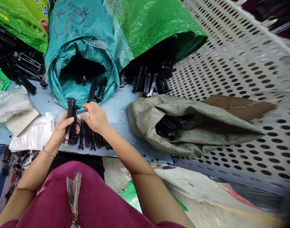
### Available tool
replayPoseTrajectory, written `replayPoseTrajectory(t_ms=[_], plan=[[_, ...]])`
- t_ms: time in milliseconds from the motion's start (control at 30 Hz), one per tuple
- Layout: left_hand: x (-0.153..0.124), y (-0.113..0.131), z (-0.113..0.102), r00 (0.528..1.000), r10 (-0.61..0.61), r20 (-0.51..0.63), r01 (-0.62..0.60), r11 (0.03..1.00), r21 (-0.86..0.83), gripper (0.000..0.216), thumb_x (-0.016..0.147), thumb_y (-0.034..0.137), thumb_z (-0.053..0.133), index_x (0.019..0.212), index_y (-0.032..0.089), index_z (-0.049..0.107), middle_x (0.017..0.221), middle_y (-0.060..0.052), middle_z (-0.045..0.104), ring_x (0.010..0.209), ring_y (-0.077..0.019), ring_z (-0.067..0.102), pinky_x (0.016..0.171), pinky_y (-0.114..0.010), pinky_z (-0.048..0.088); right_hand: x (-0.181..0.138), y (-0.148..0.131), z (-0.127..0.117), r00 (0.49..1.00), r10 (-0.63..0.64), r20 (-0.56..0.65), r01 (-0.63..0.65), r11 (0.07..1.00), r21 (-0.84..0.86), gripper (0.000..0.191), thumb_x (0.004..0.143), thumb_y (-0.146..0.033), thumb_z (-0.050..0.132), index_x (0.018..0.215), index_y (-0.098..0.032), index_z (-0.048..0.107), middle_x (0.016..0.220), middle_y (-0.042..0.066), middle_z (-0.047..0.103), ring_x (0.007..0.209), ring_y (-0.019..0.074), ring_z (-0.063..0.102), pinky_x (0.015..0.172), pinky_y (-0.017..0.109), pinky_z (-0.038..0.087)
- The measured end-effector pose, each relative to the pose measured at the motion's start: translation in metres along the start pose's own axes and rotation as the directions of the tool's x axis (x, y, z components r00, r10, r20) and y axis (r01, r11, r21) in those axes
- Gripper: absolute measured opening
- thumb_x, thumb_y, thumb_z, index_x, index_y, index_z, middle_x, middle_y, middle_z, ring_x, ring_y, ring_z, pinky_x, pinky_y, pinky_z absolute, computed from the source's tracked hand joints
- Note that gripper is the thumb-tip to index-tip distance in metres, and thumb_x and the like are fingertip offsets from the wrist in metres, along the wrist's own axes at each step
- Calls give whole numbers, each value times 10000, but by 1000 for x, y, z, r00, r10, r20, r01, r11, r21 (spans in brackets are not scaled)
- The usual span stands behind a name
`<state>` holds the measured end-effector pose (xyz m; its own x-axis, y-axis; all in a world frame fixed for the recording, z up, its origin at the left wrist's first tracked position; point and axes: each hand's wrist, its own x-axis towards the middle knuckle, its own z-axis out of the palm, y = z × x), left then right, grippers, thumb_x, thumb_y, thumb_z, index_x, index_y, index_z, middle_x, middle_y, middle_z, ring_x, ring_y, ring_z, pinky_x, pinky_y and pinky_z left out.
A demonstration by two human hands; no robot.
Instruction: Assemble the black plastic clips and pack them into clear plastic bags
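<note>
My left hand (61, 128) is closed around a long black plastic part (71, 122), held upright above the front of the table; it may be more than one piece pressed together. Just to its right, my right hand (96, 117) has thumb and forefinger apart, with nothing visible between them. Several similar black parts (90, 139) lie side by side under my right hand, partly hidden by it. Behind them the teal woven sack (80, 31) gapes toward me, with a few black parts (94, 90) at its mouth.
A green sack (154, 25) spills black parts (149, 82) at the back. On the right, a grey sack (145, 117) leans near a white perforated panel (230, 57). Clear plastic bags (38, 133), a flat board (22, 120) and a green basket (1, 79) are on the left.
</note>
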<state>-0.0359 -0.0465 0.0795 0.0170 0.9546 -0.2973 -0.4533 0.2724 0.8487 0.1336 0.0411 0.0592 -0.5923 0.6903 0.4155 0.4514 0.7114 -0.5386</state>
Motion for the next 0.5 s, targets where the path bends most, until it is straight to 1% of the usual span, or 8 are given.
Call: replayPoseTrajectory(t_ms=[67,167,233,333,367,400,433,500], plan=[[-6,1,1,1000,-9,13,9,1000,-1,451,784,487,737,1054,159,587,850,-38,704,548,-141,648,485,-278,533,19,7,5,999,-5,38,5,1000,-15,526,1054,-607,298,1011,-188,613,926,112,639,902,252,589,795,363,452],[-8,3,-3,995,27,-97,-27,1000,0,421,785,486,741,1013,162,598,832,-32,713,564,-145,663,506,-277,545,27,-4,14,981,101,164,-127,979,158,577,1072,-608,195,907,-212,582,799,44,612,766,193,573,712,304,415],[-7,4,-9,978,58,-201,-61,998,-12,392,785,489,737,963,160,620,832,-39,729,641,-172,699,564,-290,569,15,-21,18,964,106,243,-165,957,237,588,1071,-615,186,877,-215,570,780,27,607,736,175,564,689,288,395],[-6,1,-18,958,66,-278,-76,997,-27,405,779,532,721,880,145,661,840,-71,754,779,-217,727,674,-314,587,-16,-46,23,951,27,308,-104,966,236,554,1043,-644,292,846,-208,570,821,58,631,781,198,577,706,309,393],[-7,-2,-20,956,70,-286,-80,997,-23,415,776,543,720,873,143,672,850,-77,760,808,-225,728,702,-320,587,-26,-51,25,943,51,330,-137,960,243,537,1042,-633,315,832,-208,566,809,58,630,769,200,579,701,312,395],[-7,-5,-21,953,75,-293,-85,996,-22,422,773,548,722,883,144,679,865,-80,765,829,-230,729,723,-326,584,-35,-54,26,927,106,359,-210,941,266,523,1046,-616,323,812,-210,557,775,48,623,735,194,579,689,311,399],[-8,-10,-22,951,80,-300,-92,995,-27,424,771,547,727,904,147,680,882,-81,769,846,-232,729,741,-333,581,-42,-56,27,904,176,391,-306,903,302,517,1054,-595,319,794,-213,550,732,31,608,693,183,574,675,307,406],[-10,-20,-22,943,94,-320,-118,991,-57,423,779,539,727,950,156,669,924,-86,772,887,-237,728,777,-351,574,-51,-56,29,852,296,431,-477,780,406,499,1058,-579,327,827,-213,575,699,6,602,656,168,584,668,297,440]])
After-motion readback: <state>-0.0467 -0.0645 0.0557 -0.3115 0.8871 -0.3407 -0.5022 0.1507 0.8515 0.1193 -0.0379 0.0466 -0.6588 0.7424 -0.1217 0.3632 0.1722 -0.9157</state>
